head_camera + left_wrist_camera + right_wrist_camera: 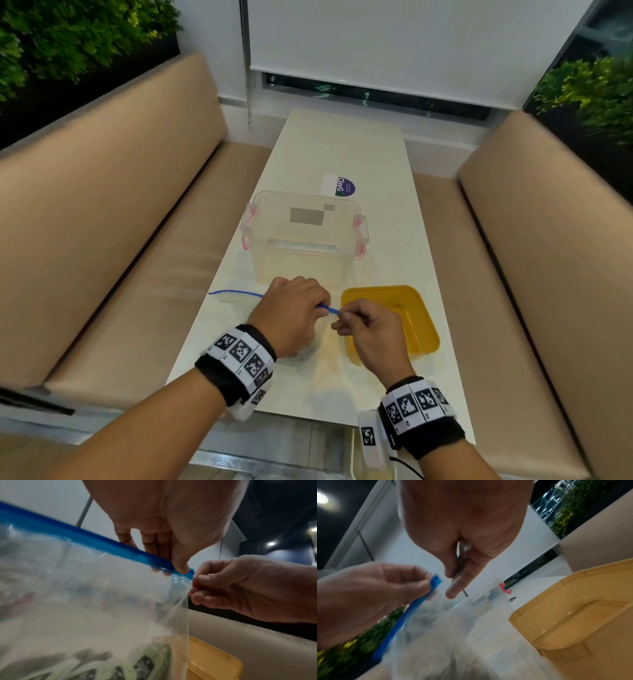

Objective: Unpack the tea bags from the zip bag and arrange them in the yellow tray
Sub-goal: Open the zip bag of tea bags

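Observation:
A clear zip bag (pixel 85 595) with a blue zip strip (pixel 82 538) is held up above the white table (pixel 342 154). Green tea bags (pixel 140 665) lie at its bottom. My left hand (pixel 298 308) pinches the blue strip's right end between thumb and fingers. My right hand (pixel 363 325) pinches the bag's clear corner just below that end, as the left wrist view shows. The yellow tray (pixel 421 329) sits on the table right of both hands and holds nothing visible. In the right wrist view the bag (pixel 426 635) is blurred beside the tray (pixel 573 622).
A clear plastic box (pixel 305 236) with pink clips stands just beyond my hands. A white and purple card (pixel 339 185) lies farther back. Beige bench seats (pixel 120 257) flank the narrow table on both sides.

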Demonstrator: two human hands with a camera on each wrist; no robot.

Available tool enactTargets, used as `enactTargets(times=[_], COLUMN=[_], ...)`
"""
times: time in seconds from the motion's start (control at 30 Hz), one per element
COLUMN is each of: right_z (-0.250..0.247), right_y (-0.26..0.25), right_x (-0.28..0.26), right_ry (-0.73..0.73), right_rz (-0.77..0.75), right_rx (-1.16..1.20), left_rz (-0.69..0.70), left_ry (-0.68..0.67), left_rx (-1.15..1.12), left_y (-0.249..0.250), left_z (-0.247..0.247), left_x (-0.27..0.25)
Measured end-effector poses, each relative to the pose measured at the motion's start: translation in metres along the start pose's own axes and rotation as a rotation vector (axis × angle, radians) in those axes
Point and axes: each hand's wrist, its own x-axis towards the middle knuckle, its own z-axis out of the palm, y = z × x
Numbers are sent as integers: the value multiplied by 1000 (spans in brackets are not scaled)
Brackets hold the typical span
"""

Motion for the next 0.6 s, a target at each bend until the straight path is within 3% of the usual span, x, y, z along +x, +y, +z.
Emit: enactTargets(times=[0.1,0.17,0.3,0.6], right_z=[-11,-12,7,15], right_y=[-1,-6,-18,-17], right_x=[6,8,7,9], right_ry=[63,0,-140,-109], right_rz=[-13,-12,-37,-94], right_rx=[11,-44,-58,-171], left_rz=[-106,-128,-41,-20], left_ry=[96,114,51,-4], left_rx=[-55,-98,-127,-15], left_y=[-22,-30,-17,-13], left_z=[-12,-17,-14,-6], left_x=[-7,-9,-5,-1])
